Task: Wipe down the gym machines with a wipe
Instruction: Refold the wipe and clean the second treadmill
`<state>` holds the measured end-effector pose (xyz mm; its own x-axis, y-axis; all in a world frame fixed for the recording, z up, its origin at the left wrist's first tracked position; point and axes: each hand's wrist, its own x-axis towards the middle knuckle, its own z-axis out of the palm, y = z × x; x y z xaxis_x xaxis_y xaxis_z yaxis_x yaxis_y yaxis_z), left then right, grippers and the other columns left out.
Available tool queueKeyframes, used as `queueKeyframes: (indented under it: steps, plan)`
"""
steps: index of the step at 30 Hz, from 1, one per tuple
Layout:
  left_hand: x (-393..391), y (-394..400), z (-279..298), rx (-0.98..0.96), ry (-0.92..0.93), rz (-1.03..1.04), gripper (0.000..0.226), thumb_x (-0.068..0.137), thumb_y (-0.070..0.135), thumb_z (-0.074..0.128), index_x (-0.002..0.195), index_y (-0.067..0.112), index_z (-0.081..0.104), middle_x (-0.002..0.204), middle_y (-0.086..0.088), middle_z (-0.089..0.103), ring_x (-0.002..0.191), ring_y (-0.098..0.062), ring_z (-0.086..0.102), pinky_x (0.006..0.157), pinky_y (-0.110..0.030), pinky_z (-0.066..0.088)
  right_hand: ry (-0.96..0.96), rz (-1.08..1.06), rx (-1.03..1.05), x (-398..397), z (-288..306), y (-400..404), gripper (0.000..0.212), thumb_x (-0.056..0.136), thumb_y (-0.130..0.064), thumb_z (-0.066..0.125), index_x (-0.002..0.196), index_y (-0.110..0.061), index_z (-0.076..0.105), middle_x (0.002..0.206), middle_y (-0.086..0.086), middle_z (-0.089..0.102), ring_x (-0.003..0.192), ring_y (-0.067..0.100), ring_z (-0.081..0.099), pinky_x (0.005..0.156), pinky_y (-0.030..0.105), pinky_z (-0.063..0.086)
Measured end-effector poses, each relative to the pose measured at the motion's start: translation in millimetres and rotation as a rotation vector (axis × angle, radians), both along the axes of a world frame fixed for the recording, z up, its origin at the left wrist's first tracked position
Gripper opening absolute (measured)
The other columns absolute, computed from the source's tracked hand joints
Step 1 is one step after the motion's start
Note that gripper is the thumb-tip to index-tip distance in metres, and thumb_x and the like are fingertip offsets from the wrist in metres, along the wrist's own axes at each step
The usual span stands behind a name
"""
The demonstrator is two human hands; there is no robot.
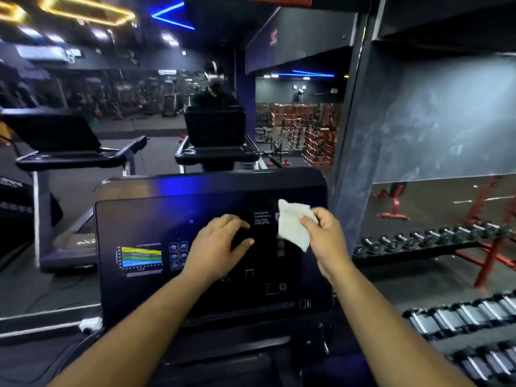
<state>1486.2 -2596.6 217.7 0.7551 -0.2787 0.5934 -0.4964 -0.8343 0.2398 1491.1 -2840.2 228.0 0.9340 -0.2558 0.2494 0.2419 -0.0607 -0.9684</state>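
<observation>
A treadmill's dark console screen (156, 227) fills the middle, with a coloured chart at its lower left. My right hand (326, 241) pinches a white wipe (293, 226) in front of the screen's right side. Whether the wipe touches the glass I cannot tell. My left hand (220, 247) hovers over the screen's centre with its fingers loosely curled, holding nothing.
A wall mirror ahead reflects a person (213, 88) behind a treadmill console (215, 129). Another treadmill (64, 152) stands at the left. Dumbbell racks (418, 241) line the right side, with a dark pillar (354, 135) just beyond the console.
</observation>
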Motion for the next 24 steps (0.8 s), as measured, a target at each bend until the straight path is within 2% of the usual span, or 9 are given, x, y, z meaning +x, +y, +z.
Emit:
queueKeyframes:
  steps: [2,4,7,9,13,16,18,20,24]
  plan:
    - [16.6,0.5,2.9,0.095,-0.108,0.098,0.053,0.090,0.062,0.049,0.129,0.029,0.061,0.137,0.007,0.056,0.128,-0.018,0.052,0.111,-0.047,0.038,-0.140,-0.104,-0.189,22.7,16.3,-9.7,0.002,0.096,-0.023,0.062,0.095,-0.024,0.063,0.088,-0.005,0.069,0.081,0.016,0.065,0.069,0.037,0.050]
    - [28.8,3.9,0.1,0.152,-0.127,0.196,0.068,0.088,0.067,0.043,0.141,0.027,0.054,0.154,0.003,0.045,0.143,-0.020,0.040,0.120,-0.057,0.024,-0.282,-0.133,-0.259,37.7,27.1,-12.9,0.012,0.099,-0.019,0.057,0.106,-0.025,0.065,0.094,-0.012,0.070,0.084,0.005,0.064,0.074,0.026,0.051]
    - [37.5,13.1,-10.4,0.215,-0.139,0.256,0.080,0.089,0.069,0.041,0.153,0.022,0.041,0.167,-0.001,0.025,0.154,-0.019,0.022,0.121,-0.065,0.014,-0.431,-0.106,-0.276,50.2,36.9,-11.6,0.027,0.103,-0.006,0.051,0.118,-0.018,0.070,0.118,-0.020,0.069,0.113,-0.008,0.060,0.096,0.010,0.044]
    - [37.6,18.4,-19.1,0.258,-0.148,0.270,0.083,0.090,0.069,0.042,0.157,0.021,0.035,0.170,-0.002,0.016,0.156,-0.020,0.016,0.120,-0.068,0.011,-0.501,-0.135,-0.236,58.3,38.2,-13.0,0.034,0.102,-0.002,0.049,0.127,-0.016,0.068,0.127,-0.012,0.067,0.121,-0.004,0.058,0.102,0.014,0.043]
    - [40.6,26.8,-27.7,0.311,-0.183,0.321,0.087,0.092,0.070,0.040,0.161,0.019,0.026,0.171,-0.002,0.010,0.158,-0.021,0.010,0.119,-0.071,0.007,-0.648,-0.380,-0.149,71.3,43.6,-27.5,0.036,0.101,0.001,0.047,0.130,-0.010,0.064,0.129,-0.007,0.065,0.118,-0.008,0.059,0.101,0.019,0.048]
    - [44.5,29.4,-27.0,0.342,-0.210,0.333,0.087,0.093,0.070,0.039,0.161,0.018,0.025,0.171,-0.002,0.011,0.157,-0.021,0.011,0.118,-0.072,0.007,-0.774,-0.519,-0.331,83.7,38.7,-29.8,0.039,0.101,-0.001,0.046,0.138,-0.004,0.057,0.142,0.010,0.058,0.136,0.016,0.053,0.112,0.039,0.046]
    - [46.1,31.7,-28.6,0.350,-0.222,0.322,0.087,0.093,0.070,0.038,0.161,0.018,0.026,0.171,-0.003,0.012,0.157,-0.022,0.013,0.117,-0.074,0.008,-0.688,-0.415,-0.643,93.0,21.6,-12.5,0.046,0.102,-0.010,0.040,0.148,-0.006,0.044,0.153,0.012,0.043,0.147,0.025,0.034,0.116,0.053,0.038]
    - [46.8,35.5,-29.1,0.354,-0.245,0.302,0.087,0.093,0.071,0.038,0.161,0.018,0.027,0.171,-0.003,0.014,0.157,-0.022,0.016,0.116,-0.075,0.009,-0.501,-0.337,-0.976,98.1,1.5,5.6,0.055,0.106,-0.028,0.031,0.157,-0.009,0.024,0.165,0.010,0.020,0.155,0.026,0.008,0.122,0.058,0.023]
    - [46.1,61.1,-24.4,0.331,-0.259,0.309,0.088,0.093,0.073,0.035,0.161,0.018,0.024,0.170,-0.004,0.015,0.157,-0.021,0.016,0.117,-0.074,0.007,-0.245,-0.294,-1.170,92.2,-4.1,32.1,0.089,0.100,-0.067,0.020,0.156,-0.010,-0.019,0.164,0.012,-0.026,0.152,0.027,-0.026,0.124,0.050,-0.009]
